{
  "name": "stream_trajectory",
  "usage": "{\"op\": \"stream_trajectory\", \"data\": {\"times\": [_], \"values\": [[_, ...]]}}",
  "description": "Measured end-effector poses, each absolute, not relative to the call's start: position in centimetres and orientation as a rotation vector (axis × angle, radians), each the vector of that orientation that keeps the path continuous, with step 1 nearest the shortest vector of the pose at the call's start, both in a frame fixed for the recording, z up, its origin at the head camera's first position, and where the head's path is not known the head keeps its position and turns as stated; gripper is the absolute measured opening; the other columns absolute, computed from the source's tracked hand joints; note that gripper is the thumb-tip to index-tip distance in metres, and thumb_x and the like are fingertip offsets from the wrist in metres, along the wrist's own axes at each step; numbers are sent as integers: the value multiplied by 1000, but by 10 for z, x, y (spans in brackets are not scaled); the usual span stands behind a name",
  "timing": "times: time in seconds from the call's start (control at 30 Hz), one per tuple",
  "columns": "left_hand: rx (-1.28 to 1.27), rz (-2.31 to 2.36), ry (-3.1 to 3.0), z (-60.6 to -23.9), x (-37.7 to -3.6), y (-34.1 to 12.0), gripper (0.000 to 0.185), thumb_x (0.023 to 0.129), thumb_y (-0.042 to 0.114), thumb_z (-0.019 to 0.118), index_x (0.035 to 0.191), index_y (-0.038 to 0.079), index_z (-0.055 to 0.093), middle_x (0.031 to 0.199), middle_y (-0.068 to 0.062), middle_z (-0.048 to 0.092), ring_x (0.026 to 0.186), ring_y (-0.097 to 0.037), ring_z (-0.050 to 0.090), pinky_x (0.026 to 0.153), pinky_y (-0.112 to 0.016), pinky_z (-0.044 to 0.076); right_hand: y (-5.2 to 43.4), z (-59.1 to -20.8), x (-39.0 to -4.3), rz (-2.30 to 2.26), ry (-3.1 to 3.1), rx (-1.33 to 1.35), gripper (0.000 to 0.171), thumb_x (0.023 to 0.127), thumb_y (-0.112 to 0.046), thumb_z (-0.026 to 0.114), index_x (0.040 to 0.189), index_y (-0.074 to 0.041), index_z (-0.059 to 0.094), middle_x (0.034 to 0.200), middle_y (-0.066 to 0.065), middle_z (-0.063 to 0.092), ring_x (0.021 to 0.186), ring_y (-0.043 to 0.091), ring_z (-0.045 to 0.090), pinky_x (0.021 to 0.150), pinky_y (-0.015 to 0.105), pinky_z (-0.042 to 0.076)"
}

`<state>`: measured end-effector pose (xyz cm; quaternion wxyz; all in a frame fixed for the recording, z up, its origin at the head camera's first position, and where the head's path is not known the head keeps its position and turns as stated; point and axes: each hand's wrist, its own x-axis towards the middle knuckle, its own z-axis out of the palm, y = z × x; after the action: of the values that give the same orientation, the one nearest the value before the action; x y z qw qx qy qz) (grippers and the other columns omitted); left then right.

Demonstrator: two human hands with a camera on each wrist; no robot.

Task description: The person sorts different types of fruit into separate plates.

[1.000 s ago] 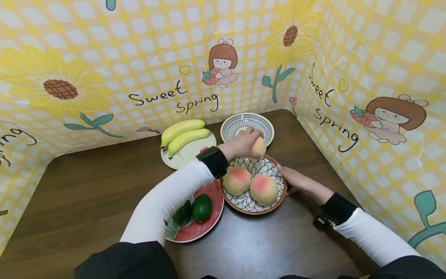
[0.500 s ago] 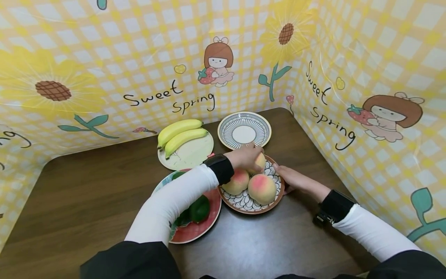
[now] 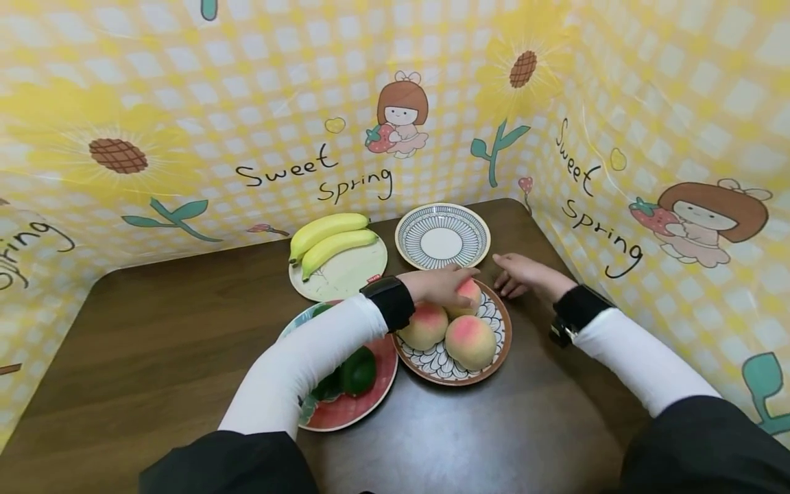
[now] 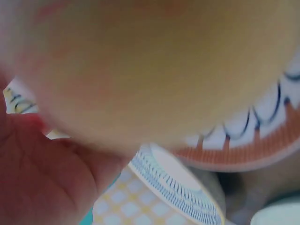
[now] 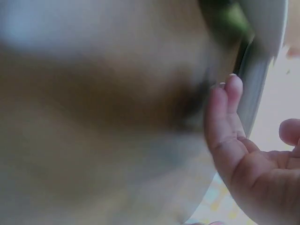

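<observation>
In the head view a brown-rimmed patterned plate (image 3: 453,379) carries three peaches. My left hand (image 3: 439,285) holds the back peach (image 3: 470,291) down on this plate, fingers and thumb on either side of it. That same peach (image 4: 159,79) fills the top of the left wrist view, beside the palm. The left peach (image 3: 426,326) and the front peach (image 3: 471,341) lie close by. Just off the plate's right rim, my right hand (image 3: 524,274) is apart from it and holds nothing. Its loosely bent fingers (image 5: 225,117) show in the right wrist view.
Behind stands a blue-lined plate (image 3: 441,241) with nothing on it. Two bananas (image 3: 336,250) lie on a cream plate (image 3: 364,271) at the back left. Under my left forearm, a red plate (image 3: 370,405) bears dark green fruit (image 3: 358,370). Patterned cloth (image 3: 296,89) walls the table.
My left hand has lowered the third peach from above the back rim onto the plate. My right hand has let go of the plate's right rim and moved slightly away toward the back.
</observation>
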<state>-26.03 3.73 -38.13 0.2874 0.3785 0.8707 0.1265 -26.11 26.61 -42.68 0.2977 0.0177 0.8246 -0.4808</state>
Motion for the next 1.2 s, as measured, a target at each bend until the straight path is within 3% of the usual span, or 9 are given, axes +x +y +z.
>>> {"op": "stream_trajectory", "data": {"times": [0.07, 0.17, 0.3, 0.47, 0.57, 0.73, 0.93, 1.07, 1.2], "values": [[994, 402, 2327, -371, -265, 28, 72, 104, 36, 57, 164, 13, 23, 169, -18, 26, 157, -30, 28, 128, -43, 27, 270, -426, -277, -1275, 2166, 75, 69, 112, -38, 14, 158, 12, 4, 90, 6, 66, 71, 10, 64, 72, 29, 57], [993, 474, 2428, -353, -280, 4, 67, 104, 31, 58, 161, 9, 30, 166, -17, 35, 155, -30, 34, 127, -42, 29, 275, -428, -294, -1313, 2132, 139, 66, 112, -40, 15, 154, 11, 20, 89, 2, 63, 73, 9, 64, 76, 30, 55], [899, 544, 2673, -339, -308, -48, 63, 102, 25, 62, 156, 3, 39, 159, -22, 44, 148, -36, 43, 123, -46, 35, 284, -442, -311, -1402, 2141, 181, 43, 111, -32, 33, 124, 7, 46, 79, 0, 64, 68, 10, 65, 73, 28, 56], [561, 475, 2873, -342, -341, -117, 66, 102, 25, 62, 158, 2, 34, 163, -26, 34, 150, -42, 37, 123, -53, 34, 289, -461, -329, -1430, 2184, 246, 18, 104, -17, 43, 106, -2, 53, 64, -4, 67, 60, 9, 67, 65, 27, 56], [468, 411, 2885, -357, -357, -139, 68, 103, 26, 61, 158, -1, 31, 162, -28, 33, 150, -44, 35, 123, -54, 32, 278, -446, -317, -1309, 2279, 307, 23, 105, -12, 38, 114, 4, 52, 65, -5, 65, 61, 8, 65, 65, 27, 53], [455, 345, 2844, -389, -375, -160, 68, 103, 24, 58, 155, -10, 31, 159, -32, 36, 150, -46, 35, 126, -52, 28, 259, -441, -308, -1218, 2337, 273, 25, 105, -10, 37, 114, 5, 55, 64, -8, 63, 61, 5, 63, 65, 26, 49], [336, 388, 2840, -414, -380, -178, 63, 105, 24, 55, 155, -8, 32, 158, -30, 38, 147, -45, 39, 124, -52, 32, 238, -451, -317, -1241, 2351, 208, 26, 104, -10, 39, 113, 5, 59, 63, -11, 62, 60, 3, 63, 64, 25, 47], [250, 414, 2840, -416, -378, -185, 63, 106, 22, 52, 157, -7, 28, 159, -31, 36, 147, -45, 39, 123, -52, 33, 225, -451, -321, -1221, 2364, 174, 29, 104, -12, 43, 119, 6, 60, 71, -2, 68, 62, 5, 65, 65, 26, 47], [212, 460, 2861, -415, -378, -191, 66, 107, 22, 51, 161, -2, 22, 163, -31, 30, 149, -47, 35, 123, -55, 32, 221, -452, -330, -1220, 2387, 146, 34, 101, -12, 46, 126, 7, 58, 96, 16, 74, 71, 13, 70, 68, 30, 47]]}}
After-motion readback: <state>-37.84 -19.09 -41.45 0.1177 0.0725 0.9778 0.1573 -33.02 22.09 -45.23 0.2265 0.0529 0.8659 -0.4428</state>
